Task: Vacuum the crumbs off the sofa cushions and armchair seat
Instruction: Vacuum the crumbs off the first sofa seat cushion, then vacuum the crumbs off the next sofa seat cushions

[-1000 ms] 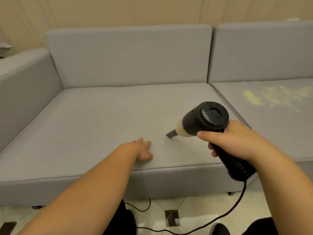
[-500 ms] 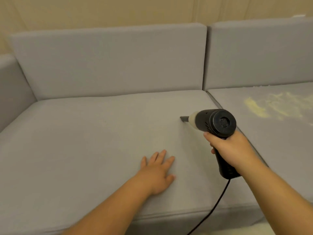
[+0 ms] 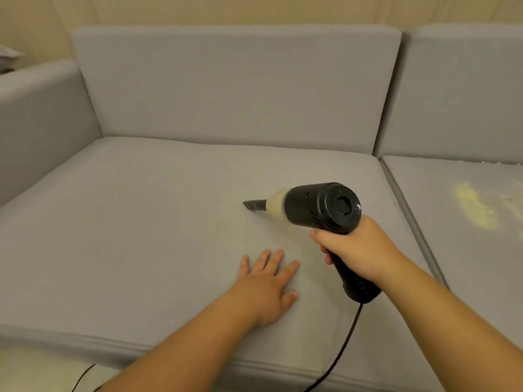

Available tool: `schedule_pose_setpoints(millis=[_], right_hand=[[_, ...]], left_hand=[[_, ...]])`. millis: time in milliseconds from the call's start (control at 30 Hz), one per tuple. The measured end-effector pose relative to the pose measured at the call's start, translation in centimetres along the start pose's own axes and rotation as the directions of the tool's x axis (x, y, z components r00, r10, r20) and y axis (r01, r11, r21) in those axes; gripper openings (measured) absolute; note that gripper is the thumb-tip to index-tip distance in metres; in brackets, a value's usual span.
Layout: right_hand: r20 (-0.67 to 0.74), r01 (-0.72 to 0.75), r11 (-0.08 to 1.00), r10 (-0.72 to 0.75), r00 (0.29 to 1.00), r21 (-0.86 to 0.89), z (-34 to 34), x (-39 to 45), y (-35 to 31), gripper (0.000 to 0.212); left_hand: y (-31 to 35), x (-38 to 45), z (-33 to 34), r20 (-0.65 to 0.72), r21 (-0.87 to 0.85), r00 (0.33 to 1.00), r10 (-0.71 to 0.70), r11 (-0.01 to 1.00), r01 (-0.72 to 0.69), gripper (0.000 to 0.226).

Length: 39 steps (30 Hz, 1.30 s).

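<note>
Grey sofa seat cushion [image 3: 141, 222], near left: looks clean. Handheld vacuum [image 3: 317, 206] gripped in right hand [image 3: 359, 247], nozzle [image 3: 254, 205] now farther across. Left hand [image 3: 267, 287] flat, bracing. Crumbs [image 3: 475, 207] remaining on right cushion [image 3: 464, 250]; due next.

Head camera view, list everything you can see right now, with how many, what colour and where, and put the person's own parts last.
handheld vacuum: one, black with a cream section behind the nozzle, nozzle low over the left seat cushion
cord: one, black, trailing from the handle over the sofa's front edge
seat cushions: two, grey, left one and right one
back cushions: two, grey, upright behind the seats
armrest: one, grey, far left
crumbs: one pale yellow patch, right seat cushion
wall: beige, behind the sofa
left hand: flat on the left seat cushion
right hand: gripping the vacuum handle
</note>
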State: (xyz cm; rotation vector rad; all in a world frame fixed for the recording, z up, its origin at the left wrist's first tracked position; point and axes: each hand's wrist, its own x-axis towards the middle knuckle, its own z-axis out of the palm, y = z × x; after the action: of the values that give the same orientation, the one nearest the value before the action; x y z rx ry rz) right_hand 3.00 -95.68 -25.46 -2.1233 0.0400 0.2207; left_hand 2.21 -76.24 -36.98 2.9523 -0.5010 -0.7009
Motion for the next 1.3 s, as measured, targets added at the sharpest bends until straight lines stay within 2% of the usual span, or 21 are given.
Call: schedule_pose_setpoints(millis=[100, 233, 433, 567, 600, 700, 800, 900, 1067, 1300], right_hand=[[-0.019, 0.008, 1.000, -0.009, 1.000, -0.027, -1.8, -1.3, 1.0, 0.021], [-0.158, -0.024, 1.000, 0.021, 0.987, -0.013, -4.6, -2.5, 2.1, 0.017], [-0.349, -0.092, 0.995, 0.102, 0.931, 0.045, -9.1, -7.3, 5.5, 0.018], [-0.504, -0.084, 0.980, 0.166, 0.848, 0.182, -13.0, -10.0, 7.4, 0.016], [-0.537, -0.080, 0.975, 0.183, 0.823, 0.209, -14.5, -10.2, 8.0, 0.016], [-0.628, -0.074, 0.963, 0.225, 0.745, 0.258, -18.9, -10.4, 11.2, 0.015], [-0.667, -0.071, 0.937, 0.295, 0.684, 0.342, -23.1, -9.1, 14.6, 0.014], [-0.629, -0.071, 0.901, 0.354, 0.692, 0.428, -26.7, -7.5, 17.6, 0.015], [-0.612, -0.095, 0.947, 0.273, 0.742, 0.308, -31.4, -5.0, 19.6, 0.012], [-0.494, -0.066, 0.950, 0.217, 0.842, 0.305, -37.9, 0.1, 20.4, 0.016]], left_hand=[[1.8, -0.3, 0.2, -0.026, -0.030, 0.998, -0.048, 0.998, 0.048, 0.069], [5.1, 0.1, -0.5, 0.013, -0.007, 0.994, -0.112, 0.994, 0.112, 0.072], [11.2, 2.7, -2.5, -0.101, -0.032, 0.993, 0.067, 0.997, -0.071, 0.068], [15.1, 3.9, -3.7, -0.241, -0.154, 0.966, 0.094, 0.979, -0.134, 0.067], [16.4, 4.2, -3.9, -0.256, -0.134, 0.957, 0.134, 0.976, -0.173, 0.067], [20.1, 4.8, -2.9, -0.186, -0.023, 0.944, 0.273, 0.959, -0.282, 0.066], [24.1, 6.7, -2.0, -0.119, 0.010, 0.936, 0.331, 0.943, -0.332, 0.067], [28.8, 10.0, -2.5, -0.045, 0.062, 0.938, 0.343, 0.938, -0.340, 0.070], [33.7, 13.9, -4.4, -0.030, 0.139, 0.964, 0.263, 0.957, -0.256, 0.070], [37.2, 15.3, -5.1, -0.002, 0.073, 0.995, 0.102, 0.992, -0.101, 0.067]])
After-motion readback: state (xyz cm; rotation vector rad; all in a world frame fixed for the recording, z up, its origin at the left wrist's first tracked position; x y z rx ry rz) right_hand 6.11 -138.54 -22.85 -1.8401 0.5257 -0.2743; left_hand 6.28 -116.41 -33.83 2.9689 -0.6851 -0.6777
